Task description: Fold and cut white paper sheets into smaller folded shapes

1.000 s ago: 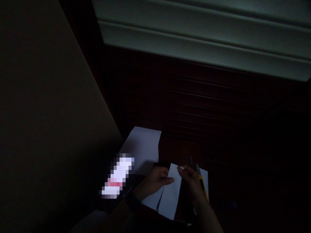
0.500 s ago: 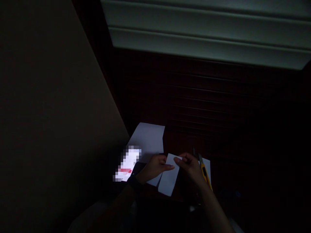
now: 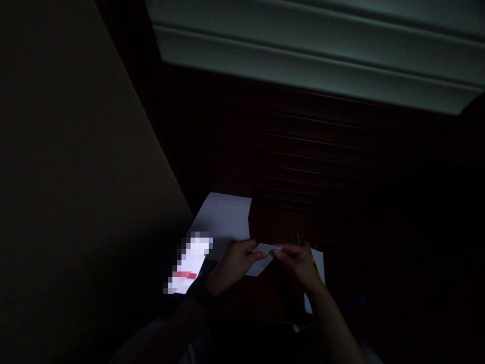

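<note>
Between my two hands is a small white piece of paper, held above the dark table. My left hand pinches its left edge with the thumb on top. The thumb and fingers of my right hand grip the upper right corner. A larger white sheet lies behind my left hand. Under and beside my right wrist are another white sheet and a yellow utility knife, mostly hidden by the hand.
A lit phone screen, partly pixelated, glows left of my left hand. A thin dark pointed tool lies beyond my right hand. A plain wall rises on the left, and dark slatted panelling stands behind the table.
The paper in my hands has tilted and now looks shorter, its lower end drawn up. My right hand covers more of the utility knife. The view has shifted slightly.
</note>
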`<state>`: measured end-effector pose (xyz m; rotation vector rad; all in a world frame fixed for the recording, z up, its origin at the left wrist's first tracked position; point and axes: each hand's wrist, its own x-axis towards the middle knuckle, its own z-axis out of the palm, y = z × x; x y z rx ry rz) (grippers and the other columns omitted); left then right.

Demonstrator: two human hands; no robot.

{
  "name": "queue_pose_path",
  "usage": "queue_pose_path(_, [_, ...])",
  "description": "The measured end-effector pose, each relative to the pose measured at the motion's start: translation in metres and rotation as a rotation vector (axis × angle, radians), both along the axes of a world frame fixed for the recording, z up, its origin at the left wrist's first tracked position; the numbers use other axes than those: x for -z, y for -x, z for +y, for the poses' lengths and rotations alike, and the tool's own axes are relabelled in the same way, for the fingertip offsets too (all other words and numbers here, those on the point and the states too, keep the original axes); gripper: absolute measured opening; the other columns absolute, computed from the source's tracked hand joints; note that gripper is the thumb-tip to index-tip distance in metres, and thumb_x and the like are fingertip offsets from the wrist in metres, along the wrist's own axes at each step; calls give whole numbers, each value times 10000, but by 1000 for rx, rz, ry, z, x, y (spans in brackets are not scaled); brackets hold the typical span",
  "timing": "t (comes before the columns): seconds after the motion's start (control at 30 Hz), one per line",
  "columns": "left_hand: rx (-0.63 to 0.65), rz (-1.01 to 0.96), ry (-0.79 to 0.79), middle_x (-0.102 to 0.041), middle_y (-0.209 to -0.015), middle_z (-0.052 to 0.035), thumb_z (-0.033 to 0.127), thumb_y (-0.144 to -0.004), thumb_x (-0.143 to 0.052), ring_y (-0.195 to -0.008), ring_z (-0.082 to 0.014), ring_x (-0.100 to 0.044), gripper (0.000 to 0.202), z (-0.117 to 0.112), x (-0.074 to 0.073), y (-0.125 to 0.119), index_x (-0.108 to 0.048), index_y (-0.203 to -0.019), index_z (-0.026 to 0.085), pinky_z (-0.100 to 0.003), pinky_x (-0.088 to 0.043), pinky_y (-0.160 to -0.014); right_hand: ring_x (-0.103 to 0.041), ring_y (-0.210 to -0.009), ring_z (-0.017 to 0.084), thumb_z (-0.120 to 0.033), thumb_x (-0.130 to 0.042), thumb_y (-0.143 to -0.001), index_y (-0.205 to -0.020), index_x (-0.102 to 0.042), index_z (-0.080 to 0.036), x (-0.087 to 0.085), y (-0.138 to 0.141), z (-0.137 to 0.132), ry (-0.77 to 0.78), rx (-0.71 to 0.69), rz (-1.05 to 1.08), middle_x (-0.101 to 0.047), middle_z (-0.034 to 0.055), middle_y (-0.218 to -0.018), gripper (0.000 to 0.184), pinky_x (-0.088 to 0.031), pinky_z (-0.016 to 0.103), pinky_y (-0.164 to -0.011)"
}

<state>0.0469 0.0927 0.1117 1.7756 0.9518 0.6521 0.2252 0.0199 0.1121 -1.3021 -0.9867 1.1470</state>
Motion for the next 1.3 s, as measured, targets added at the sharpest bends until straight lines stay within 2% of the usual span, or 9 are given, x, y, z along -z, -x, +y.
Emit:
queue_pose_path(0.13, [37, 51, 8, -451, -522, 48, 473, -724, -588, -514, -79, -396, 367, 7, 9, -2, -564, -583, 135, -182, -258, -449, -639, -799, 228, -385, -711, -675, -856, -726, -213, 3, -1, 4, 7, 13, -51, -716, 52, -849, 250, -483, 333, -738])
queue_pose_path(0.33, [73, -19, 113, -629, -694, -11, 453, -731, -590, -645, -139, -534, 325, 13, 13, -14, -658, -746, 136, -209, -383, -549, -638, -789, 229, -388, -707, -678, -907, -716, -192, 6, -15, 16, 21, -25, -38, -713, 67, -854, 301, -484, 340, -723])
queue_pose_path(0.53, [145, -91, 191, -662, -771, -40, 407, -751, -590, -693, -162, -571, 288, 18, 14, -19, -658, -796, 131, -226, -415, -577, -633, -726, 200, -388, -704, -680, -838, -730, -201, 8, -18, 21, 17, -44, -24, -712, 43, -786, 247, -478, 300, -668])
queue_pose_path(0.77, [80, -26, 72, -623, -668, -10, 409, -749, -588, -616, -133, -524, 265, 13, 7, -15, -639, -738, 150, -205, -371, -525, -623, -695, 187, -363, -706, -684, -812, -728, -188, 7, -18, 18, 36, -57, -51, -707, 39, -761, 218, -467, 281, -638])
queue_pose_path(0.93, [93, 33, 18, -585, -591, 10, 413, -751, -580, -576, -120, -495, 272, 13, 3, -10, -630, -686, 154, -201, -346, -508, -625, -704, 197, -385, -703, -678, -808, -730, -187, 6, -17, 17, 34, -42, -80, -710, 48, -779, 239, -470, 292, -639])
queue_pose_path(1.1, [100, 48, -28, -586, -580, 0, 386, -772, -559, -557, -120, -494, 260, 14, 5, -9, -630, -671, 158, -207, -337, -506, -626, -704, 203, -377, -711, -668, -809, -734, -194, 7, -16, 15, 26, -58, -107, -710, 44, -766, 233, -467, 290, -628])
queue_pose_path(1.3, [99, 40, -28, -611, -604, -6, 392, -771, -565, -575, -129, -514, 247, 12, 7, -12, -644, -716, 164, -207, -354, -517, -610, -670, 189, -382, -705, -673, -769, -724, -191, 10, -16, 17, 28, -14, -78, -700, 43, -741, 215, -459, 286, -605])
